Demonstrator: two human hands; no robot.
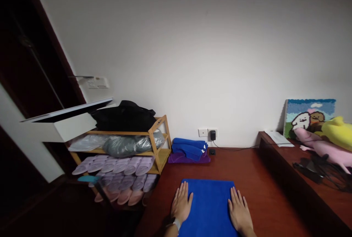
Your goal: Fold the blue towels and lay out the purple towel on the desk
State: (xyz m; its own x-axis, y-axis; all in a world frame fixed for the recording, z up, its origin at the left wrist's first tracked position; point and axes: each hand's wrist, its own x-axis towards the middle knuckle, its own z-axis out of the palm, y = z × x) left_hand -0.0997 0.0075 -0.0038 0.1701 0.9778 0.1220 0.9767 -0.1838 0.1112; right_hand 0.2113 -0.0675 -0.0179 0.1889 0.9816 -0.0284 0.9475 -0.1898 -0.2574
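A blue towel lies flat on the reddish-brown wooden tabletop, its near end cut off by the bottom of the view. My left hand rests flat along the towel's left edge, fingers stretched forward and thumb out over the cloth. On the opposite edge, my right hand also lies flat with its fingers extended. Neither hand grips the cloth. A watch is on the left wrist. Farther back, a folded blue towel sits on a purple cloth against the wall.
A wooden rack at the left holds slippers, plastic-wrapped items and a black bag. A plugged-in adapter trails a cable rightward. Plush toys, a dog picture and tangled cables stand on the raised ledge at right.
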